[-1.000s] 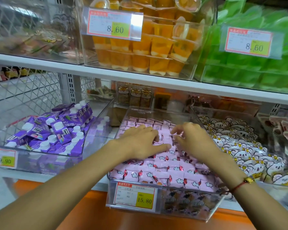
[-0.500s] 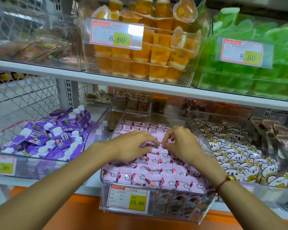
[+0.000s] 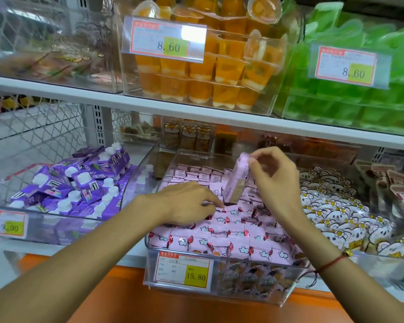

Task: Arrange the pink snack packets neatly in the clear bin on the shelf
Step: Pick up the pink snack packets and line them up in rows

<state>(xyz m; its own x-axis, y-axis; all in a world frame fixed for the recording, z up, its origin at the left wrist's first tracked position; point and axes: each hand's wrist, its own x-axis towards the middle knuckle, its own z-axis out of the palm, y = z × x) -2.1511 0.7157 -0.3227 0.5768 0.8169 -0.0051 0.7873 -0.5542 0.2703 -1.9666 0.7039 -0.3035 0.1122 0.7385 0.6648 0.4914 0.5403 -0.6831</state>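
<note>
Pink packet [image 3: 237, 177] now lifted upright out of the rows in the clear bin [image 3: 254, 283], pinched at its top by right hand [image 3: 274, 180]; left hand [image 3: 187, 203], fingers extended, pressing neighbouring packets [image 3: 222, 231] flat, ready for reinsertion.

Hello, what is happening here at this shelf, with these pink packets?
A person is tidying pink snack packets in a clear bin on the lower shelf. The right hand pinches one packet by its top end and holds it upright above the pile. The left hand rests on the packets in the bin, with its fingertips at the gap under the lifted packet. The front rows lie fairly even, and the lifted packet is not yet set down.
</note>
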